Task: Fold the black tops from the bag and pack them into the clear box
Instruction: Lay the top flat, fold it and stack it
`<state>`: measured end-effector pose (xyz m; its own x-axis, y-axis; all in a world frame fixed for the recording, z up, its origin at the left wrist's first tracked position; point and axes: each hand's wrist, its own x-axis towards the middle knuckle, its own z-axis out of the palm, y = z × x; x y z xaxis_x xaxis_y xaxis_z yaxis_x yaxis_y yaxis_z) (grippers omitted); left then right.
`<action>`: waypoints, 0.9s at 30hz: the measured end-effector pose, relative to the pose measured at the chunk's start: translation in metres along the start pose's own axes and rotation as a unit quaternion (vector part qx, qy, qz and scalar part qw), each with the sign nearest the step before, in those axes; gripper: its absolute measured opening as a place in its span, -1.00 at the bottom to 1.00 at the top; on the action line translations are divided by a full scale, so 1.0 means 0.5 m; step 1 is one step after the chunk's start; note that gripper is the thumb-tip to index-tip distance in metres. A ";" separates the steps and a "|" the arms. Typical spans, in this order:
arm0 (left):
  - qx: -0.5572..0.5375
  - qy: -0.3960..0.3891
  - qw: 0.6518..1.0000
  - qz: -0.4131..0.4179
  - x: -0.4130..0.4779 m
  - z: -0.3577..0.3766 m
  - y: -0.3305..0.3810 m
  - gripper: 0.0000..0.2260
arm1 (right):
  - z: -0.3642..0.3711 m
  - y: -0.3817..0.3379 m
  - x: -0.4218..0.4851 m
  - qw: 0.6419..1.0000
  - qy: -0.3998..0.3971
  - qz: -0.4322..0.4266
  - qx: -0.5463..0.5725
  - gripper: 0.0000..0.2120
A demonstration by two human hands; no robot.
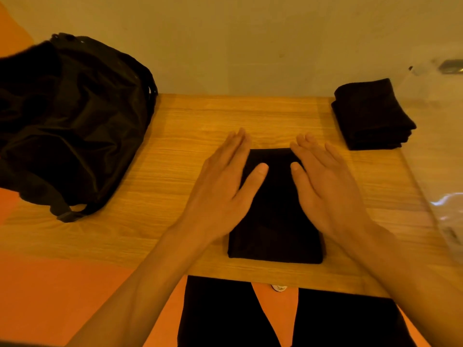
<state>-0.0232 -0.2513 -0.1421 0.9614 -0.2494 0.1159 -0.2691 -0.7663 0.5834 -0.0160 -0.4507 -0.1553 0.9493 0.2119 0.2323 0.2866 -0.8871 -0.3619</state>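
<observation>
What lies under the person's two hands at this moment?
A folded black top on the wooden table. The left hand and right hand are spread, fingers straight, over its side edges; those edges are hidden.

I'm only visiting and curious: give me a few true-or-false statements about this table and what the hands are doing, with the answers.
1. The left hand and right hand lie open, fingers straight, over the folded black top on the wooden table. True.
2. The black fabric bag sits at the table's right end. False: it sits at the left end.
3. A stack of folded black tops lies at the far right corner. True.
4. The left hand grips the bag's strap. False: it is over the folded top, apart from the bag.
</observation>
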 end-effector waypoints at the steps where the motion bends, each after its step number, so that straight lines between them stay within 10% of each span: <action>1: 0.058 -0.043 0.997 0.014 0.012 0.013 -0.005 -0.30 | 0.010 -0.004 0.009 0.999 -0.033 0.007 -0.017 -0.38; 5: 0.197 -0.117 0.973 0.019 0.034 0.060 -0.036 -0.28 | 0.054 0.010 0.011 0.988 -0.121 0.027 -0.089 -0.25; 27: 0.168 -0.111 0.979 0.026 0.041 0.067 -0.047 -0.17 | 0.036 0.009 0.001 0.984 -0.118 -0.015 -0.131 -0.20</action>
<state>0.0009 -0.2581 -0.1802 0.9198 -0.3875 -0.0617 -0.3568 -0.8914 0.2794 -0.0117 -0.4471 -0.1732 0.9537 0.3004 0.0125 0.3000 -0.9482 -0.1048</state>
